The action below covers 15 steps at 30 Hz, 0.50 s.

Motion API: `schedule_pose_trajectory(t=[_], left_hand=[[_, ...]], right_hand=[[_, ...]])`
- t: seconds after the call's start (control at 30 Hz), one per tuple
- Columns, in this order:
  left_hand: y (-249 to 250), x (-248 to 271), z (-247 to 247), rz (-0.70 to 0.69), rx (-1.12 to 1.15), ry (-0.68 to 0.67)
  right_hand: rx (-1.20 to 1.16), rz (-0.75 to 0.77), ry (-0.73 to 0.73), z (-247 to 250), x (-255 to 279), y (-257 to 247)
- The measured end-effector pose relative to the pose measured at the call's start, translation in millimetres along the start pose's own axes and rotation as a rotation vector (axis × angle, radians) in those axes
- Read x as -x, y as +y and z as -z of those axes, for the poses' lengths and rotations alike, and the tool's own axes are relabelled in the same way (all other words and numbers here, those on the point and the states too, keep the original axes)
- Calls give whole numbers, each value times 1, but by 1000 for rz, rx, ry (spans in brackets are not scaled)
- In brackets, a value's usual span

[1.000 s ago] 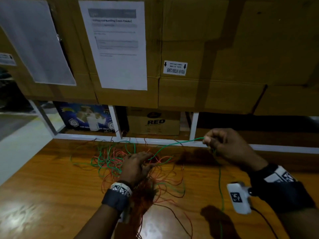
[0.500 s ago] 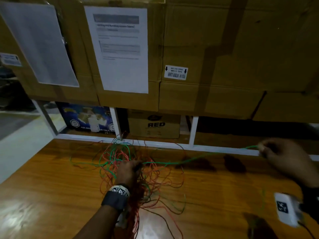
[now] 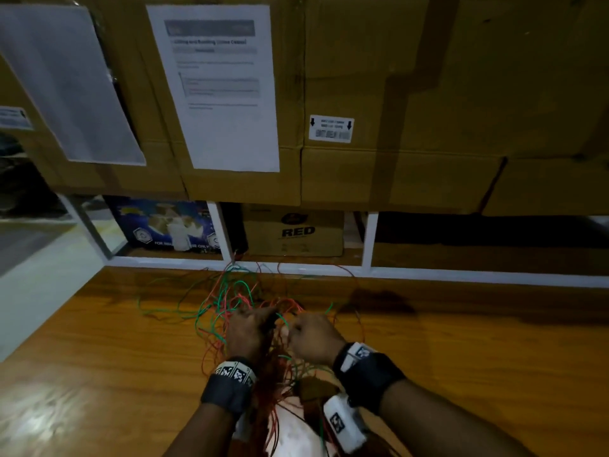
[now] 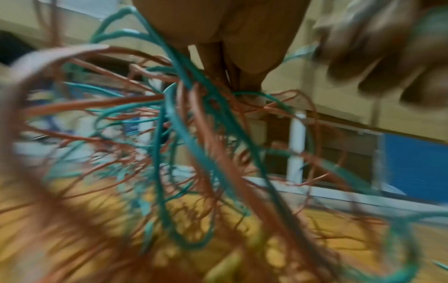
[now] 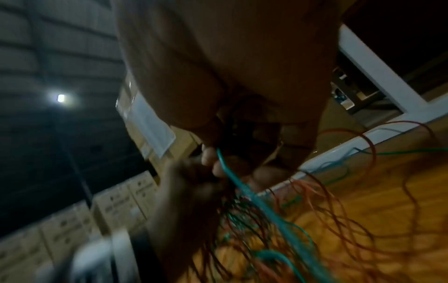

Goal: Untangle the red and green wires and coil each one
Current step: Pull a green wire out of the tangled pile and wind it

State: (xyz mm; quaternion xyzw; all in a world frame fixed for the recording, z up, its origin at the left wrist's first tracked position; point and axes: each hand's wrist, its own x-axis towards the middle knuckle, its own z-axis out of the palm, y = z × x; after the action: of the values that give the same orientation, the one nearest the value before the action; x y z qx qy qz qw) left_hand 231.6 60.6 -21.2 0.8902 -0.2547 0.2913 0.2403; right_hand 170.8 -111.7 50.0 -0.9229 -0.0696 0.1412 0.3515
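- right hand (image 3: 313,338) now back at the centre of the frame, just beside the left hand (image 3: 250,334); half a second earlier far out at the right edge, drawing a green strand taut.
- reads as one pull finished and a fresh grip being taken close to the knot: hand-over-hand work, untangling still under way, no coiling begun.
- right hand's fingers (image 5: 218,162) curled, pinching the green wire (image 5: 242,187) at their tips, in the middle of the right wrist view.
- left hand closed around the gathered tangle (image 3: 237,311), red and green strands spilling from under its fingers (image 4: 244,57) in the upper middle of the left wrist view.
- tangle lying on the wooden table (image 3: 99,374) at lower centre of the head view, reaching back to the white shelf rail (image 3: 461,275).
- red wire (image 3: 273,384) thin, in many loose loops, thickest in a bundle hanging between the wrists at the bottom of the frame.
- green wire slightly stouter-looking, looping out to the left of the hands and threaded through the red throughout.
- both colours still thoroughly crossed; most of the task ahead.
- left wrist view blurred; exact strands held there hard to tell.
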Motion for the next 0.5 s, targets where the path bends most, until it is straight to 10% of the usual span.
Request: schedule_pose_trajectory(t=[0.5], left_hand=[[-81, -24, 3, 47, -42, -117]], right_hand=[[-275, 261, 325, 205, 130, -29]])
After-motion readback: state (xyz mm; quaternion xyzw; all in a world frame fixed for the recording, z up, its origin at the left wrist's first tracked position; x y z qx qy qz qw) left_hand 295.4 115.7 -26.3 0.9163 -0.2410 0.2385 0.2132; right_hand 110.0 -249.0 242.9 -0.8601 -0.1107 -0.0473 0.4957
